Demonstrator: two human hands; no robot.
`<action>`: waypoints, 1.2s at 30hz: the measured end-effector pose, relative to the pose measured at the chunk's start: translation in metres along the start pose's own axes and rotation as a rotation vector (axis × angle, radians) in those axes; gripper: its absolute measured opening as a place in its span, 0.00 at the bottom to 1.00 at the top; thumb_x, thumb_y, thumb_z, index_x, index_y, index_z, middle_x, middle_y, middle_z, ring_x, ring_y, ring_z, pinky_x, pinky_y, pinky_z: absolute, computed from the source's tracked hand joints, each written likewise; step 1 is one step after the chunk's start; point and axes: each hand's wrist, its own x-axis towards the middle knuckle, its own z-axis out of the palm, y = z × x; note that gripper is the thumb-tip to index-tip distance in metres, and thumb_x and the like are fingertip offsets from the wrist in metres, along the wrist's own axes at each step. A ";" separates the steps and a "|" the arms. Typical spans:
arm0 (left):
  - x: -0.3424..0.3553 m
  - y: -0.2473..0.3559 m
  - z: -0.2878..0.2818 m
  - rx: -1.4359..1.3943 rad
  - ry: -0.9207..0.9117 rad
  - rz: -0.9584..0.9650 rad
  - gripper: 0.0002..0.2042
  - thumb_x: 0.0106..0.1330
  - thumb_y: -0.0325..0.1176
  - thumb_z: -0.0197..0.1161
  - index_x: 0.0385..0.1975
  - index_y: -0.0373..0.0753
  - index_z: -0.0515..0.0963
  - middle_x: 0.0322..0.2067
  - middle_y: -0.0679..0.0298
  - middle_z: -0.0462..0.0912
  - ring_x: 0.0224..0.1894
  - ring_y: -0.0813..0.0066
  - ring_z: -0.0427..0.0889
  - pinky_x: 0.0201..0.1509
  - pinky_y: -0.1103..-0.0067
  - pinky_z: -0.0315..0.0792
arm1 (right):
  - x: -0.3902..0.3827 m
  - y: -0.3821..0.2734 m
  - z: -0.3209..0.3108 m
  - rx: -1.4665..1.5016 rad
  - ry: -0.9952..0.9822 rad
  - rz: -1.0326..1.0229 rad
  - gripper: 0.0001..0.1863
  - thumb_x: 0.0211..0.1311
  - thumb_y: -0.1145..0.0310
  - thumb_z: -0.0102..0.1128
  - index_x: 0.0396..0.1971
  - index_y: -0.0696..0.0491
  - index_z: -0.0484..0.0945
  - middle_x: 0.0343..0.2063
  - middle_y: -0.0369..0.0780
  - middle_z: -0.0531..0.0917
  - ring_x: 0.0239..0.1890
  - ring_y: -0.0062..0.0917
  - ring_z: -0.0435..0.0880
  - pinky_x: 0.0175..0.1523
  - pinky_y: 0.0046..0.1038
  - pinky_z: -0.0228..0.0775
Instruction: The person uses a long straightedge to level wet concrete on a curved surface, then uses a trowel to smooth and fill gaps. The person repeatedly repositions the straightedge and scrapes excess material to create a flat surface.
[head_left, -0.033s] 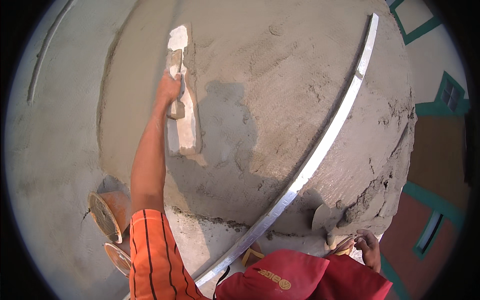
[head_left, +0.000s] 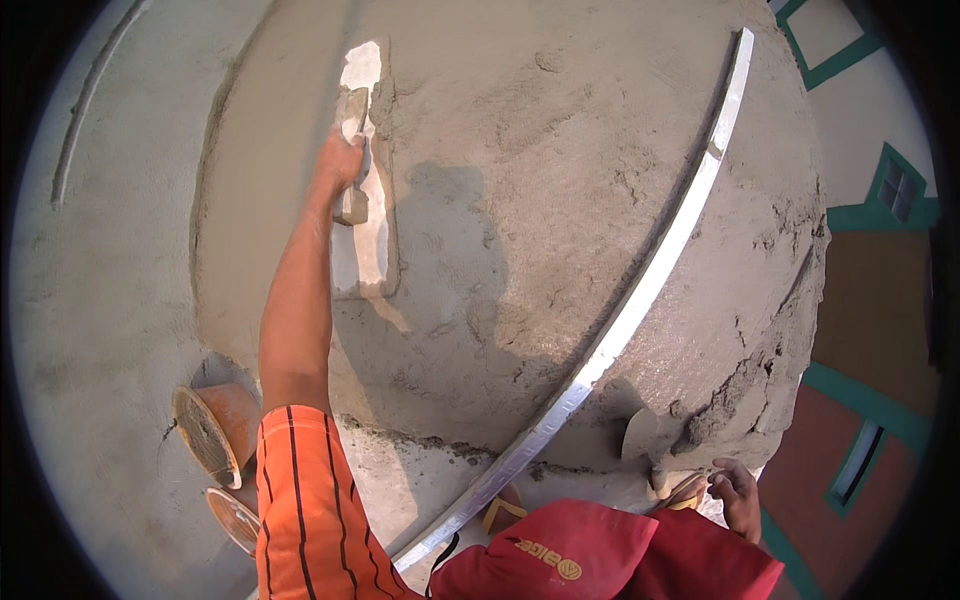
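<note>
My left hand (head_left: pixel 342 162) is closed round the handle of a long plastering float (head_left: pixel 373 215), its pale blade smeared with mortar. The float lies flat against wet grey mortar (head_left: pixel 570 180), long side running up and down in the view. At the lower right, beside my leg in red shorts (head_left: pixel 560 550), is my right hand (head_left: pixel 738 497). Its fingers are loosely bent and apart, with nothing seen in them. Nearest to that hand is a trowel (head_left: pixel 640 437), its blade at the mortar's lower edge and its handle by my foot.
A long silver straightedge (head_left: pixel 655 275) crosses the mortar diagonally and passes by my legs. Two orange buckets, the upper one (head_left: pixel 240 425) and a lower one (head_left: pixel 235 520), stand at the lower left. Buildings with green trim (head_left: pixel 860 215) show at the right.
My left hand and the float have slid slightly upward over the mortar. My right hand, the trowel and the straightedge have stayed practically where they were.
</note>
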 end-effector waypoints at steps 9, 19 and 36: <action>-0.098 0.022 0.003 0.089 -0.113 0.025 0.31 0.69 0.42 0.54 0.66 0.30 0.56 0.51 0.35 0.76 0.55 0.41 0.75 0.61 0.61 0.68 | 0.012 -0.007 0.001 0.020 -0.007 -0.017 0.21 0.60 0.65 0.57 0.50 0.61 0.74 0.32 0.42 0.81 0.36 0.26 0.78 0.48 0.28 0.68; 0.038 0.083 0.014 0.102 -0.079 0.009 0.28 0.68 0.43 0.54 0.62 0.30 0.64 0.52 0.37 0.76 0.57 0.43 0.75 0.61 0.64 0.68 | -0.039 0.044 -0.029 0.135 0.107 0.119 0.19 0.59 0.68 0.56 0.48 0.62 0.74 0.31 0.40 0.80 0.32 0.22 0.77 0.39 0.22 0.69; 0.075 0.106 0.037 0.239 -0.044 0.107 0.26 0.69 0.41 0.51 0.61 0.31 0.63 0.51 0.41 0.78 0.54 0.44 0.77 0.58 0.62 0.71 | -0.067 0.050 -0.028 0.158 0.172 0.048 0.18 0.60 0.69 0.57 0.48 0.62 0.74 0.30 0.42 0.81 0.31 0.22 0.79 0.38 0.24 0.71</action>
